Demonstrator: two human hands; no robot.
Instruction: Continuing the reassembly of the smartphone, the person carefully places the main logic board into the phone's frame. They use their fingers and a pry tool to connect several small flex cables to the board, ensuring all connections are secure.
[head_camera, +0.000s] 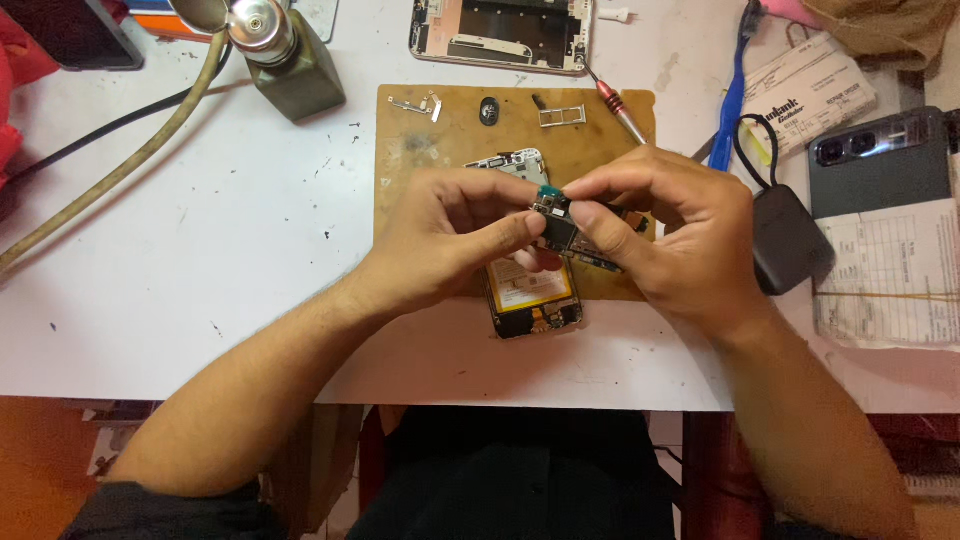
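Observation:
Both hands hold a small phone circuit board (562, 228) above a brown work mat (420, 170). My left hand (450, 235) pinches the board's left end with thumb and fingers. My right hand (665, 225) grips its top and right side. Under the hands lies an opened phone body (530, 300) with a yellow-labelled battery showing, partly hidden by my fingers.
On the mat lie a metal bracket (420, 103), a small black part (489, 111), a SIM tray (560, 117) and a red-handled screwdriver (618, 108). A phone frame (500, 35) lies behind. A green bottle (290, 60), hose, black pouch (790, 240), dark phone (880, 160) and papers surround it.

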